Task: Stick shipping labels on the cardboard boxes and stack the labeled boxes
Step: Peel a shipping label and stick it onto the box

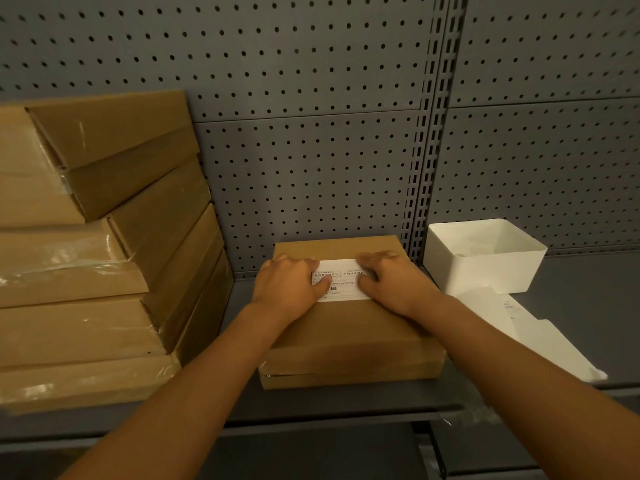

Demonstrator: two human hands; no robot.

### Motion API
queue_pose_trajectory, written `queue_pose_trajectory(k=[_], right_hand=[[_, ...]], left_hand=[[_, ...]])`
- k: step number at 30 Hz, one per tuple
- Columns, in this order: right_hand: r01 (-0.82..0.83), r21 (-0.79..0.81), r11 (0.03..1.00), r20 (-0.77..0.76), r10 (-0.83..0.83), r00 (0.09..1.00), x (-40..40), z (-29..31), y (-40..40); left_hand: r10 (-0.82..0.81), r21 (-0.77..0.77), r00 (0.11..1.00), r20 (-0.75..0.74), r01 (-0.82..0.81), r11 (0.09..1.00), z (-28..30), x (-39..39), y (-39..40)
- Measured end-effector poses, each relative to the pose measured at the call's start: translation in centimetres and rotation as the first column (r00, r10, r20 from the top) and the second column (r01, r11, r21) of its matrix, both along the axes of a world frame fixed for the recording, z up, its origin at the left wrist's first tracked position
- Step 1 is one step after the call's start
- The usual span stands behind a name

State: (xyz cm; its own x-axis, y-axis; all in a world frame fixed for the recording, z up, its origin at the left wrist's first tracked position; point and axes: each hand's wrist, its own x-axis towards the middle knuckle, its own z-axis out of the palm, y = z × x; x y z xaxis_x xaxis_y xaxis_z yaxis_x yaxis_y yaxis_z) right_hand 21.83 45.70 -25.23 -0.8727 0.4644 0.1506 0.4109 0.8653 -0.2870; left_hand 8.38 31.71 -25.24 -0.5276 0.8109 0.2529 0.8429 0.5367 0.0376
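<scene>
Head view: left hand and right hand, fingers flat, press opposite ends of a white shipping label lying on the cardboard box on the shelf, between the box stack and white bin.

Both hands, left and right, lie flat, palms down, fingers inward.

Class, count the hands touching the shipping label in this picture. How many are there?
2. The left hand presses the left end of the label; the right hand presses its right end, on the box.
</scene>
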Motion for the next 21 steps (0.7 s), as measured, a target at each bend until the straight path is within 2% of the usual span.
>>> queue_pose_trajectory(k=[2, 5, 7, 11, 13, 15, 16, 18, 21], right_hand=[[0.033, 0.008, 0.999, -0.01, -0.033, 0.999, 0.1, 0.1, 0.2], [-0.066, 0.018, 0.998, -0.04, 0.067, 0.997, -0.9, 0.1, -0.9], [-0.114, -0.002, 0.993, -0.011, 0.114, 0.993, -1.3, -0.1, -1.4], [-0.019, 0.013, 1.0, 0.011, 0.019, 1.0, -0.3, -0.1, -0.2], [-0.004, 0.014, 1.0, -0.008, 0.004, 1.0, -0.4, -0.1, -0.2], [-0.085, 0.004, 0.996, -0.015, 0.085, 0.996, -1.0, -0.3, -1.1], [-0.124, -0.001, 0.992, -0.011, 0.124, 0.992, -1.3, -0.4, -1.6], [-0.132, 0.004, 0.991, 0.027, 0.132, 0.991, -1.4, -0.5, -1.7], [-0.04, 0.053, 0.998, 0.062, 0.037, 0.997, -0.5, -0.2, -0.2]], left_hand=[[0.003, 0.011, 1.0, -0.009, -0.003, 1.0, 0.3, 0.1, 0.4], [-0.073, 0.044, 0.997, 0.041, 0.071, 0.997, 0.2, 0.6, 1.0], [-0.057, 0.027, 0.997, 0.056, 0.056, 0.998, 0.1, 0.7, 0.9], [0.039, -0.019, 0.999, 0.012, -0.039, 0.999, 0.4, 0.0, 0.3], [-0.046, 0.008, 0.99, 0.13, 0.045, 0.999, 0.3, 0.1, 0.5], [-0.15, 0.007, 0.946, 0.288, 0.154, 0.988, 0.0, 0.9, 0.9], [-0.163, -0.015, 0.936, 0.313, 0.176, 0.984, -0.2, 1.1, 1.0], [-0.125, -0.061, 0.955, 0.269, 0.147, 0.987, -0.3, 1.0, 0.9], [-0.052, -0.076, 0.983, 0.176, 0.066, 0.995, 0.2, 0.4, 0.0]])
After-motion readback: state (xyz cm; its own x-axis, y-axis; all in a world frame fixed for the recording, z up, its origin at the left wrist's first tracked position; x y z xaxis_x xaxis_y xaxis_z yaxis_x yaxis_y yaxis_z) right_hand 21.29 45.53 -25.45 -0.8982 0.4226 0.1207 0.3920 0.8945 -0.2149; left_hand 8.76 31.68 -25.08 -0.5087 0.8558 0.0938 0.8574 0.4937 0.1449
